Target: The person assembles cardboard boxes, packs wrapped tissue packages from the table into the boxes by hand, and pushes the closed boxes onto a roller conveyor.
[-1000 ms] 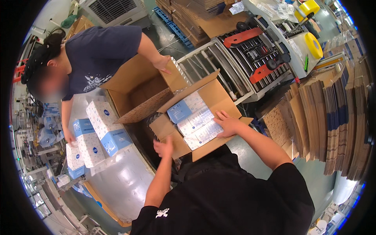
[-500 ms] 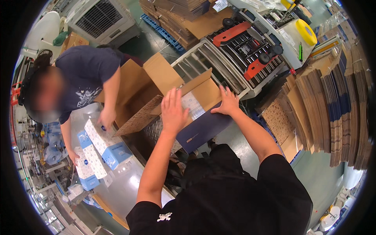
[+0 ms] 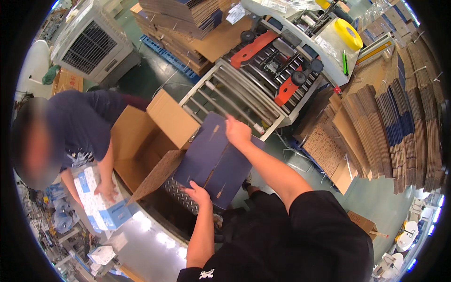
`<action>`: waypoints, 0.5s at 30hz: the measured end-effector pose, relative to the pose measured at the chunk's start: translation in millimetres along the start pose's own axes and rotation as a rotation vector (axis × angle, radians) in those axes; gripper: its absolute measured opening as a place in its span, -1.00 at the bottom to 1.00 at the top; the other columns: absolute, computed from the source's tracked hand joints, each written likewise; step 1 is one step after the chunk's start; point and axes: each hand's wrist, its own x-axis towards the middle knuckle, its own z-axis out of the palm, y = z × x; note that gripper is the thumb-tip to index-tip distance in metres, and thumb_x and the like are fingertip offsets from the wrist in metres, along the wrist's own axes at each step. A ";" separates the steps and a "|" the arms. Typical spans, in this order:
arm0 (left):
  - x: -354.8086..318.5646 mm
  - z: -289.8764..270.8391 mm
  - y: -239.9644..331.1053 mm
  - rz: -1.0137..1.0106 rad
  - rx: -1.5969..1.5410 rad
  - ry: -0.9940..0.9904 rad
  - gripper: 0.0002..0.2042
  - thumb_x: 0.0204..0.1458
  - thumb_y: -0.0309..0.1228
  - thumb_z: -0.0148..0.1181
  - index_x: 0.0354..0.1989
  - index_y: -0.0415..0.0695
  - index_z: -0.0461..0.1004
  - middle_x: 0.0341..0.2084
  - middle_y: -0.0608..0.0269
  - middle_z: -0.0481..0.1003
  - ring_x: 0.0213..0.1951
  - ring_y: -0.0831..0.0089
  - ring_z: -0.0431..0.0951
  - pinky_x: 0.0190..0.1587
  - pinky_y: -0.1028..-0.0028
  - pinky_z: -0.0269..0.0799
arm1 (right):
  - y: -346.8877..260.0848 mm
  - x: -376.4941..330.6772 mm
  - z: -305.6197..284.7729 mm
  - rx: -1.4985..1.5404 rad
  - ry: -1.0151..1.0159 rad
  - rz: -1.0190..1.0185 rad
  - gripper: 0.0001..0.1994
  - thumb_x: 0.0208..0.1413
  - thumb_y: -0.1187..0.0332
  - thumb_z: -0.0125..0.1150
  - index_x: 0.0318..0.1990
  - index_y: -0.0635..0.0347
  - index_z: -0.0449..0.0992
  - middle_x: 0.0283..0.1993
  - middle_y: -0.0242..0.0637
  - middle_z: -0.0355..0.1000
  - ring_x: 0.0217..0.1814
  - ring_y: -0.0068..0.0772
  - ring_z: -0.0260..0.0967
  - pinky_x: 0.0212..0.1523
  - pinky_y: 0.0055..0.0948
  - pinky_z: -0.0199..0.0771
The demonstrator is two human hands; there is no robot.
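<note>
A dark blue cardboard carton (image 3: 209, 159) is tilted in front of me, its two flaps folded over and meeting at a seam. My right hand (image 3: 238, 133) grips its far edge, fingers curled over it. At the near left edge, my left hand (image 3: 199, 195) holds the carton with thumb and fingers; some fingers are hidden under it. Left of the carton stands a large open brown carton (image 3: 138, 155) with its flaps spread; its bottom is in shadow. Beyond that, a co-worker's hands (image 3: 107, 190) rest on white and blue boxes (image 3: 112, 214).
A roller conveyor (image 3: 235, 101) with a red-armed carton-sealing machine (image 3: 277, 66) stands ahead. Flattened cartons (image 3: 376, 127) are stacked on the right, and more (image 3: 183, 23) lie on a blue pallet (image 3: 169, 58). An air cooler (image 3: 91, 47) is at far left. A metal table (image 3: 150, 239) lies at lower left.
The blue carton's flaps, open before, are now folded over. My left hand has moved down to the near edge, my right hand to the far edge. The co-worker's boxes have been brought together.
</note>
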 end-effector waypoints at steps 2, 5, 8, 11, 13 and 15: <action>-37.5 32.3 27.5 -0.119 -0.114 -0.069 -0.35 0.36 -0.15 -0.07 0.36 -0.50 0.00 0.30 -0.38 0.19 0.27 -0.05 0.32 0.31 0.20 0.25 | 7.5 36.5 -11.6 0.011 -0.035 -0.036 -0.57 0.28 0.09 0.04 0.21 0.05 0.47 -0.02 0.01 0.57 0.03 0.12 0.52 -0.03 0.03 0.49; -36.8 83.2 12.0 -0.114 0.015 -0.016 -0.36 0.37 -0.08 -0.10 0.32 -0.46 0.04 0.22 -0.34 0.28 0.21 -0.04 0.38 0.28 0.19 0.27 | -15.9 63.5 -18.0 -0.229 0.097 -0.437 -0.37 0.19 0.01 0.18 0.34 0.15 0.34 0.52 -0.15 0.06 0.56 -0.08 -0.06 0.46 0.00 -0.01; -18.7 131.1 37.1 0.024 0.016 -0.014 -0.37 0.36 -0.12 -0.07 0.32 -0.48 0.03 0.23 -0.35 0.27 0.21 -0.08 0.37 0.28 0.17 0.26 | 7.9 79.0 -28.4 -0.297 0.069 -0.387 -0.21 0.21 -0.07 0.14 0.45 0.23 0.12 0.57 -0.08 -0.05 0.63 -0.05 -0.21 0.57 0.01 -0.28; -13.3 192.3 77.9 0.252 -0.155 -0.109 -0.35 0.35 -0.20 -0.03 0.36 -0.51 -0.03 0.25 -0.40 0.23 0.24 -0.12 0.34 0.30 0.15 0.23 | 45.5 131.1 -60.4 -0.320 0.088 -0.336 -0.18 0.22 -0.11 0.09 0.46 0.28 0.09 0.58 -0.04 -0.07 0.64 -0.03 -0.25 0.58 0.06 -0.36; -3.3 227.6 110.8 0.330 -0.115 -0.196 -0.33 0.33 -0.26 -0.01 0.41 -0.47 -0.11 0.29 -0.48 0.16 0.27 -0.23 0.29 0.32 0.10 0.21 | 52.3 168.6 -84.2 -0.359 0.192 -0.322 -0.19 0.22 -0.09 0.10 0.46 0.28 0.10 0.58 -0.03 -0.07 0.64 -0.03 -0.23 0.58 0.07 -0.36; -5.2 286.6 145.9 0.448 -0.127 -0.129 -0.33 0.33 -0.26 0.00 0.39 -0.50 -0.09 0.28 -0.47 0.18 0.27 -0.18 0.31 0.32 0.12 0.22 | 79.1 212.2 -107.1 -0.394 0.315 -0.299 -0.21 0.22 -0.08 0.08 0.45 0.29 0.13 0.56 -0.01 -0.01 0.63 -0.04 -0.20 0.57 0.09 -0.31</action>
